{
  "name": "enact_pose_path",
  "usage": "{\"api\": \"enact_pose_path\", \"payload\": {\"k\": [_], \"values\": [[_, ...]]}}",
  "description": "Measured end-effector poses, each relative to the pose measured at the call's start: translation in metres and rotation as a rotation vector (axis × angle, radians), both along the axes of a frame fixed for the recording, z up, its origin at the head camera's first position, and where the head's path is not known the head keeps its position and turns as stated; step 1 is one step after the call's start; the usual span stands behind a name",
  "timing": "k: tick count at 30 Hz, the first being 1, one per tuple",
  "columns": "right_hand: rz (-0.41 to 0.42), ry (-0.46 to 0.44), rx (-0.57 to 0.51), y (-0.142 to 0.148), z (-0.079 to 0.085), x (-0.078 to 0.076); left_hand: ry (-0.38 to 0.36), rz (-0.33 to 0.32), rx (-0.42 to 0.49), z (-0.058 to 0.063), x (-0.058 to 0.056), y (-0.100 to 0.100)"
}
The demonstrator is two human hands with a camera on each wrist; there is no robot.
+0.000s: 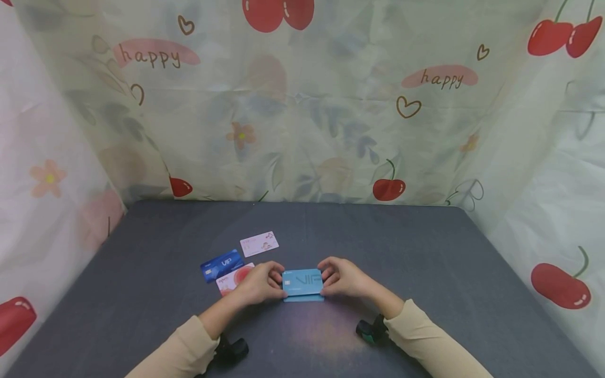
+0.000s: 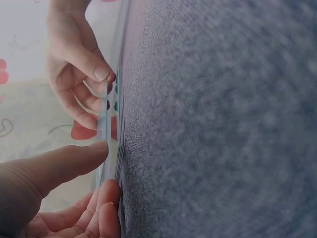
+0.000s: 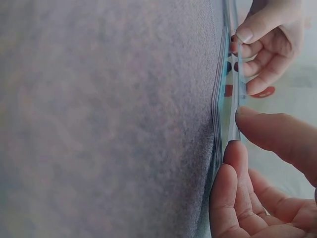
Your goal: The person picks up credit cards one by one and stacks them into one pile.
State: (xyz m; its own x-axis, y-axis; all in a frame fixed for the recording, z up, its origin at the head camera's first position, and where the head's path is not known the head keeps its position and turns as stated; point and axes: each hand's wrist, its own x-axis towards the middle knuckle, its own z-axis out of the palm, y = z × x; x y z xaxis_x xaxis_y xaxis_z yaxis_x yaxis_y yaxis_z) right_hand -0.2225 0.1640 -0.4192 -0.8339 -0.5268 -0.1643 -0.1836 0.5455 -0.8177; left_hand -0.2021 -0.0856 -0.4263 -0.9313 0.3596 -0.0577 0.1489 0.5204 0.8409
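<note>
Both hands pinch a light blue card (image 1: 302, 282) marked "VIP" by its short ends. My left hand (image 1: 262, 283) has the left end between thumb and fingers, and my right hand (image 1: 347, 278) grips the right end the same way. Directly beneath lies a thin stack of cards (image 1: 304, 298), its top one also light blue, mostly hidden by the held card. Seen edge-on in the left wrist view, the held card stands slightly apart from the stack (image 2: 120, 124). In the right wrist view the stack's layered edges (image 3: 218, 99) rest on the cloth.
Left of the hands lie a dark blue "VIP" card (image 1: 222, 265) and a white-pink card (image 1: 231, 281) with a red circle, partly behind the left hand. A pale pink card (image 1: 259, 244) is farther back. Patterned curtains (image 1: 302, 105) enclose the dark grey table (image 1: 402, 236).
</note>
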Motion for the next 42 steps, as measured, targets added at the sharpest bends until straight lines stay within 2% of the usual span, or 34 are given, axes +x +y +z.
{"api": "enact_pose_path", "payload": {"k": [35, 42], "values": [[-0.002, -0.011, 0.022, -0.0015, 0.0012, 0.0047, 0.027, -0.026, -0.057, 0.0013, 0.0042, 0.0014], [-0.004, -0.021, 0.012, -0.0008, 0.0006, 0.0054, 0.016, -0.015, -0.059, 0.0013, 0.0039, 0.0027]]}}
